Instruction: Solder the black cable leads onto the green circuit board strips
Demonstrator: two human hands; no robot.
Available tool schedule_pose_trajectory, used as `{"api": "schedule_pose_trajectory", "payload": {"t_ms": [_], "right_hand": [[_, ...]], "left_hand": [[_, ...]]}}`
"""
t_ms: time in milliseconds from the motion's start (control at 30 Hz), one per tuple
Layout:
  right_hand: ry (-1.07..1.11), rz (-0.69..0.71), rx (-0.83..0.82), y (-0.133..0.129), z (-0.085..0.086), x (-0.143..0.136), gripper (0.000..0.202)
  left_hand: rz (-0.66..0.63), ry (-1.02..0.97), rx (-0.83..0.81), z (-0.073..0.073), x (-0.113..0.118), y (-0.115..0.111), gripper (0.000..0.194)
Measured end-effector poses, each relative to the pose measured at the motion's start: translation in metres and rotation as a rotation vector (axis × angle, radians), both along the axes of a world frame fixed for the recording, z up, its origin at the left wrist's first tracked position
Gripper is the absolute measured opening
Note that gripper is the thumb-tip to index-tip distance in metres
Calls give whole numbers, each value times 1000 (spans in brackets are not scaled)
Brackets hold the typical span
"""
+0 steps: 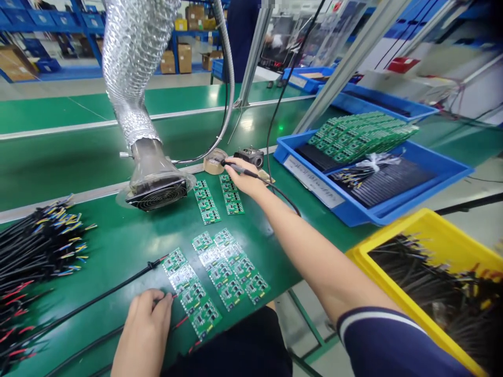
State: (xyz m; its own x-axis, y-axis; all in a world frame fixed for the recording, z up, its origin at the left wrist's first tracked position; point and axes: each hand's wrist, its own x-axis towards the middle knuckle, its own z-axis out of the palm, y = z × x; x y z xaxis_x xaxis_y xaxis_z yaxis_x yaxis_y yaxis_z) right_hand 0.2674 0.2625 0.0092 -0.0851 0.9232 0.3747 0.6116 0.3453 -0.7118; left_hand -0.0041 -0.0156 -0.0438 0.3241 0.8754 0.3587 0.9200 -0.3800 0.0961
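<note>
My right hand [245, 179] reaches forward and grips a soldering iron [231, 166], whose tip rests at a round tan cleaning pad [212, 164]. Its black cord trails back over my forearm. My left hand [143, 330] lies at the near table edge, fingers pinching a thin black cable with red leads [118, 287] beside a strip of green circuit boards [192, 293]. More green board strips [231, 267] lie to the right, and two further strips [206, 201] sit just before the fume extractor.
A silver flexible duct ends in a fan hood [157, 191] on the green mat. Bundled black wires [35, 251] lie at left. A blue tray [393, 204] of boards and a yellow bin [396, 235] of cables stand right. A person stands far behind.
</note>
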Motion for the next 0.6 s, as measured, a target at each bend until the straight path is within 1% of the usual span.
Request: {"api": "schedule_pose_trajectory", "payload": {"t_ms": [133,233,333,433,600], "right_hand": [[17,1,-146,29,15,-3,22],[23,20,-254,43,28,1,21],[13,42,-328,41,36,6,21],[-19,59,-375,33,40,9,22],[-107,42,-355,26,43,10,21]], "left_hand": [[18,7,-63,6,0,-2,21],[27,-3,-76,5,1,-3,22],[33,-13,-60,2,1,-3,21],[28,-15,-101,2,0,-5,21],[34,-25,-137,5,0,-6,22]]}}
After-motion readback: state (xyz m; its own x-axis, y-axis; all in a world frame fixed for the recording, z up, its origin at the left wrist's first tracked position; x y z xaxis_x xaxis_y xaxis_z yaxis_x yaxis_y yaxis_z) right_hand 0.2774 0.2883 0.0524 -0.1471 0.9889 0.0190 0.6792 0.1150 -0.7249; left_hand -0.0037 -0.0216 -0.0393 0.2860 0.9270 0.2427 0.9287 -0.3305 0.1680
